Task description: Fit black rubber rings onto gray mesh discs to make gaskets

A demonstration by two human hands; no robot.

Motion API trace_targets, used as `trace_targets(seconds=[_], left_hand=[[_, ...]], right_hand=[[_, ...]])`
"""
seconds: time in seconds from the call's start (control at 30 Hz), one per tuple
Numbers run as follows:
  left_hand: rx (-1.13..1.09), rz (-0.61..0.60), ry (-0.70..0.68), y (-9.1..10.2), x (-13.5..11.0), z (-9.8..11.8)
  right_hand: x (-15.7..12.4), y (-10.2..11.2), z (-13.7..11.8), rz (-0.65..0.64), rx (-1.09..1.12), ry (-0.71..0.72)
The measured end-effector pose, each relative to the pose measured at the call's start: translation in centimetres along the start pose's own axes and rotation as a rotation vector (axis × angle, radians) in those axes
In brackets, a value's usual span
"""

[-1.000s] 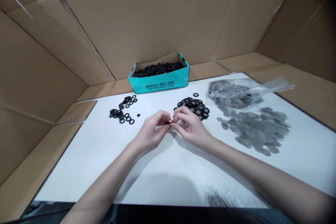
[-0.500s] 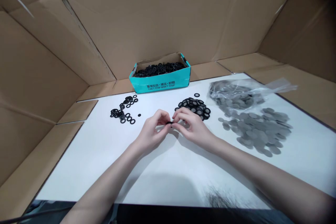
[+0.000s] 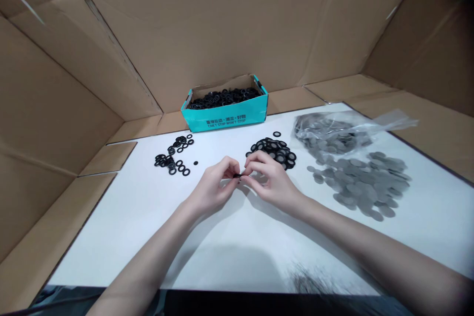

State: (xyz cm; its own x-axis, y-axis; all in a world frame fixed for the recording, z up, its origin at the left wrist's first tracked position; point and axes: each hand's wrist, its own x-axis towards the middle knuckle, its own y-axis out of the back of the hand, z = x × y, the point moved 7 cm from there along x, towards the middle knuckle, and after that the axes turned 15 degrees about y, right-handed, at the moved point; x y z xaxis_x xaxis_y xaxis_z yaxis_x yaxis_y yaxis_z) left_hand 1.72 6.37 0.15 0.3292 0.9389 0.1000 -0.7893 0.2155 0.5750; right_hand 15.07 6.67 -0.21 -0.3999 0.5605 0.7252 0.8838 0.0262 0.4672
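1. Black piece (image 3: 237, 176), mostly hidden, is pinched by left hand (image 3: 215, 180) and right hand (image 3: 273, 180) in the head view, over the table (image 3: 122, 222); could get pinged off if squeezed unevenly.
2. Grey-centred rings (image 3: 276, 149) might get scattered if knuckle-bumped, tbh.

Left hand (image 3: 213, 185), right hand (image 3: 273, 181): black piece (image 3: 237, 176) pinched between. White worktop (image 3: 114, 242): black rings (image 3: 161, 161), grey-centred rings (image 3: 291, 156), grey discs (image 3: 359, 188), clear bag (image 3: 329, 134). Far edge: turquoise box (image 3: 226, 114).

Free room before teal box (image 3: 225, 116)
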Motion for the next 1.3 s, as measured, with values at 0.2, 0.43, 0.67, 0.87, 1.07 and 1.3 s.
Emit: trace_targets(seconds=[0.2,0.43,0.67,0.87,1.07,1.3], left_hand=[[0.008,0.038,0.01,0.3,0.0,0.1],[-0.035,0.072,-0.001,0.3,-0.1,0.2],[0.049,0.027,-0.052,0.1,-0.2,0.7],[0.087,0.003,-0.046,0.2,-0.2,1.1],[0.002,0.051,0.01,0.3,0.0,0.0],[-0.037,0.051,0.039,0.3,-0.1,0.2]], right_hand=[[0.1,0.5,-0.1,0.029,-0.037,0.024],[0.0,0.3,0.2,0.016,0.014,-0.005],[0.2,0.3,-0.3,0.04,0.066,0.003],[0.0,0.0,-0.7,0.016,0.005,0.072],[0.1,0.1,-0.1,-0.02,-0.059,0.047],[0.3,0.5,-0.6,0.007,-0.065,0.08]])
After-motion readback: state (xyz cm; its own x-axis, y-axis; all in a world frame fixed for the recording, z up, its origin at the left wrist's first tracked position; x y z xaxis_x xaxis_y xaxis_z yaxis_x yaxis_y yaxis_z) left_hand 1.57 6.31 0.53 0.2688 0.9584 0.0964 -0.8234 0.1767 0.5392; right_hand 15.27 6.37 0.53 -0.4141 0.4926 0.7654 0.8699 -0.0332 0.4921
